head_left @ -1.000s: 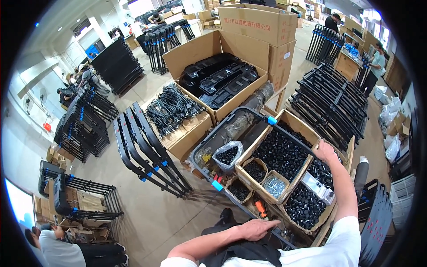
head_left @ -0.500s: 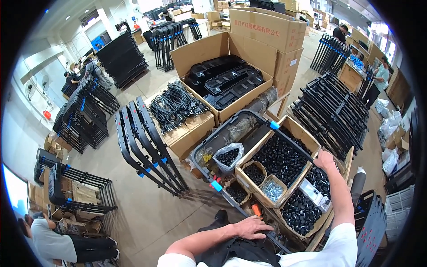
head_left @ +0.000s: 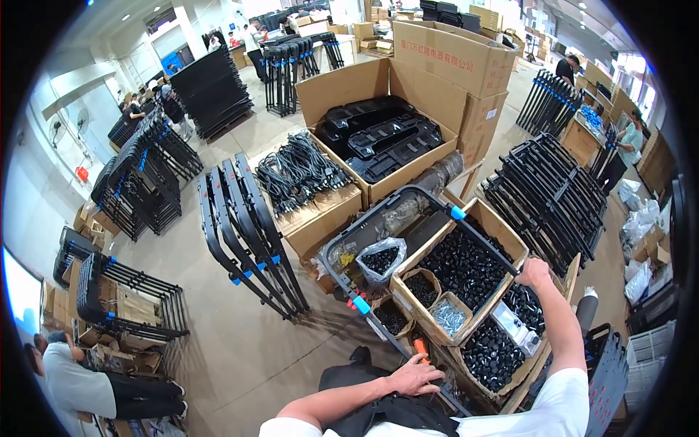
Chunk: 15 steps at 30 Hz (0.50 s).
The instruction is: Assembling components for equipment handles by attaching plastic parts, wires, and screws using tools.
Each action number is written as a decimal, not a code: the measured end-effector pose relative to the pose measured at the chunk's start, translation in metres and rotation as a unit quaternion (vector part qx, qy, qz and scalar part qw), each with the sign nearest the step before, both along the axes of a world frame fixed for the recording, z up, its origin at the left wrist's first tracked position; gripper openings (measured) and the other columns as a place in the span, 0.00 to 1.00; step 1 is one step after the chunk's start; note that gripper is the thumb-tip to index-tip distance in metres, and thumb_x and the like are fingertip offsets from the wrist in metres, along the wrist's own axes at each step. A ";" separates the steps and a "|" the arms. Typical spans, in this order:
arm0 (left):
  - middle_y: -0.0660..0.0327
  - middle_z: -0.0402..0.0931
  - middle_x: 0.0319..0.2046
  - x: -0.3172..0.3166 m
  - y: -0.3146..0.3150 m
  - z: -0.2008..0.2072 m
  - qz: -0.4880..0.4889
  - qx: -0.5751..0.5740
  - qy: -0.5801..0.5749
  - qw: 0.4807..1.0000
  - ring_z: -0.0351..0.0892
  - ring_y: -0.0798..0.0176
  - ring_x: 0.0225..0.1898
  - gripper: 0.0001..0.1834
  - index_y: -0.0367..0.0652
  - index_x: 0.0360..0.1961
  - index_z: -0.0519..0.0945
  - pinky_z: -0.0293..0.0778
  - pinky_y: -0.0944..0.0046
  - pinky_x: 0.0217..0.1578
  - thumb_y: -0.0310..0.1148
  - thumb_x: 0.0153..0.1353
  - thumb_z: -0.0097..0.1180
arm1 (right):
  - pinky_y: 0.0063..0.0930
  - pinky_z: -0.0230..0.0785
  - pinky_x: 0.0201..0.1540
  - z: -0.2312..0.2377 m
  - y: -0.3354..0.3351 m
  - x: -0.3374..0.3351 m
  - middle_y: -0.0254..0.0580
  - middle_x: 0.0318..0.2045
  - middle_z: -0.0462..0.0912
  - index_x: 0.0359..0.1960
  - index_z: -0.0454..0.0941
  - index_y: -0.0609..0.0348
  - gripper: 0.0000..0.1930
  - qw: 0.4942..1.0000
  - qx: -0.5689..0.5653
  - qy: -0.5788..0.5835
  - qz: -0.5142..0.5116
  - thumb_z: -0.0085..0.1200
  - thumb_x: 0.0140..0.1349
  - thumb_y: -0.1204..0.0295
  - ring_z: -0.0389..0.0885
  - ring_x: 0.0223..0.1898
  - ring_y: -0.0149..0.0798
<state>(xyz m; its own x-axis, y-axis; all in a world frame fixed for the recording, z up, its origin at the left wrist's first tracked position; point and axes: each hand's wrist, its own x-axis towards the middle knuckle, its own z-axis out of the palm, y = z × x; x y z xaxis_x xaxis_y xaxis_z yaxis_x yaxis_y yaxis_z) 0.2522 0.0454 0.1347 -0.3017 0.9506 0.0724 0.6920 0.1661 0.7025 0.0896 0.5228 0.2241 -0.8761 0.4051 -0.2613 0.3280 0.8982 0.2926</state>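
Observation:
A black U-shaped tube frame point(head_left: 337, 267) with blue clips lies slanting across the open boxes in front of me. At the end of its right leg, my right hand point(head_left: 534, 272) is closed round the tube. My left hand point(head_left: 415, 376) lies over the left leg near my lap, its fingers bent over the tube and their tips partly hidden. Just beyond those fingers is an orange-handled tool point(head_left: 421, 348). Under the frame, a cardboard box point(head_left: 397, 290) holds many small black caps point(head_left: 466, 266), with silver screws point(head_left: 448, 318) in a smaller box inside it.
More black caps point(head_left: 489, 355) fill a nearer box, where a clear plastic bag point(head_left: 515, 328) lies. Bundled black cables point(head_left: 298, 173) and a carton of black panels point(head_left: 382, 135) stand beyond. Frames lean at left point(head_left: 244, 226) and are stacked at right point(head_left: 550, 197). A person point(head_left: 80, 379) bends at lower left.
My view has shifted slightly, so the surroundings sit a little lower and further right. The fingers of my left hand look more bent. My right hand keeps its grip on the frame.

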 end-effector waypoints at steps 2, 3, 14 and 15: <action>0.56 0.82 0.47 -0.001 0.004 0.000 -0.001 0.008 -0.002 1.000 0.80 0.52 0.59 0.25 0.50 0.62 0.76 0.51 0.37 0.75 0.57 0.77 0.50 | 0.43 0.83 0.55 0.009 0.013 0.000 0.54 0.46 0.91 0.45 0.91 0.60 0.28 0.998 0.016 -0.058 0.019 0.69 0.49 0.50 0.91 0.50 0.50; 0.56 0.82 0.47 -0.004 0.004 -0.001 -0.001 0.015 -0.002 1.000 0.79 0.53 0.60 0.25 0.51 0.63 0.76 0.52 0.38 0.74 0.56 0.78 0.50 | 0.41 0.83 0.57 0.015 0.007 -0.001 0.53 0.47 0.91 0.46 0.90 0.59 0.28 0.999 0.016 -0.049 0.012 0.69 0.51 0.50 0.91 0.52 0.49; 0.53 0.82 0.48 -0.004 -0.002 0.006 0.021 0.035 -0.090 0.995 0.79 0.50 0.59 0.25 0.46 0.61 0.75 0.53 0.40 0.73 0.53 0.75 0.55 | 0.45 0.84 0.54 0.024 -0.007 -0.004 0.56 0.45 0.91 0.42 0.91 0.61 0.21 0.998 0.003 -0.060 0.019 0.66 0.52 0.58 0.91 0.49 0.53; 0.53 0.82 0.48 -0.005 -0.003 0.002 0.017 0.035 -0.087 0.995 0.79 0.50 0.59 0.25 0.46 0.61 0.75 0.53 0.40 0.73 0.53 0.75 0.55 | 0.44 0.84 0.54 0.023 -0.006 -0.004 0.56 0.46 0.91 0.42 0.91 0.61 0.21 1.000 0.007 -0.026 -0.005 0.67 0.51 0.58 0.91 0.49 0.53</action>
<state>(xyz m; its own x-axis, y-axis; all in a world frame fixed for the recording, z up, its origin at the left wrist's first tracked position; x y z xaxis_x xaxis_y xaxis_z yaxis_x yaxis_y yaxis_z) 0.2475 0.0428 0.1365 -0.3478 0.9340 0.0820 0.5529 0.1337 0.8225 0.0857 0.5166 0.2471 -0.8577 0.4173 -0.3004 0.3205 0.8907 0.3224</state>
